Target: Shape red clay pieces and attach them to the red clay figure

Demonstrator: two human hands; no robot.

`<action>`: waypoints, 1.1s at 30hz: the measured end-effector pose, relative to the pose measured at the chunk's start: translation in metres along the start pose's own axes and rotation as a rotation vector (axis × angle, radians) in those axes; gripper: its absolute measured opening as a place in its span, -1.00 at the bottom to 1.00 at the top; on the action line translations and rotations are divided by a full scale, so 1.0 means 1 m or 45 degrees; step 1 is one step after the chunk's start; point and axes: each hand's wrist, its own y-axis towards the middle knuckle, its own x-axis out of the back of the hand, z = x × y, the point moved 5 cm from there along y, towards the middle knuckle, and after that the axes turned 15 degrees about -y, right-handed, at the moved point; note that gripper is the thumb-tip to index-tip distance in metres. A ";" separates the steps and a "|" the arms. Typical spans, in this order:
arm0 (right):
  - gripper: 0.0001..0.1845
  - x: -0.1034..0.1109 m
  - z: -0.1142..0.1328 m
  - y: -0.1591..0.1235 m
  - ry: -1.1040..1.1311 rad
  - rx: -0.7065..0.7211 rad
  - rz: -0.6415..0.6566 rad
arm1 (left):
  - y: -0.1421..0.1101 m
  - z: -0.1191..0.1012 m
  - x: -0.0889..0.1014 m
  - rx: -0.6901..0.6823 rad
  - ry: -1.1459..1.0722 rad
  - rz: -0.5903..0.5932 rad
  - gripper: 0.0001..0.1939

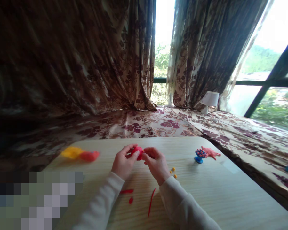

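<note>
Above the far middle of the table, my left hand (125,162) is closed round a red lump of modelling clay (138,153). The fingers of my right hand (155,161) are pinched together at the lump's right side; what sits between their tips is too small to make out. Below my hands lie a red clay strip (127,191), a small flat red piece (131,200) and a long thin red strip (151,203). Several small yellow clay bits (173,169) rest just right of my right wrist.
On the wooden table (196,198), yellow clay (72,153) and a red-orange lump (90,156) lie at the left. A blue stemmed piece with pink dots (200,155) stands at the right beside flattened pink clay (212,152). A white lamp (211,99) stands beyond, near the curtains.
</note>
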 end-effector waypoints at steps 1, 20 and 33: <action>-0.78 0.000 -0.001 0.001 0.013 -0.005 -0.010 | 0.000 0.000 0.000 -0.001 0.000 0.001 -0.58; -0.72 0.001 -0.006 0.000 0.020 -0.102 0.023 | 0.002 -0.001 0.004 0.004 -0.023 -0.047 -0.58; -0.61 0.001 -0.014 0.005 0.038 -0.113 0.042 | 0.002 0.003 0.004 -0.004 0.025 -0.033 -0.63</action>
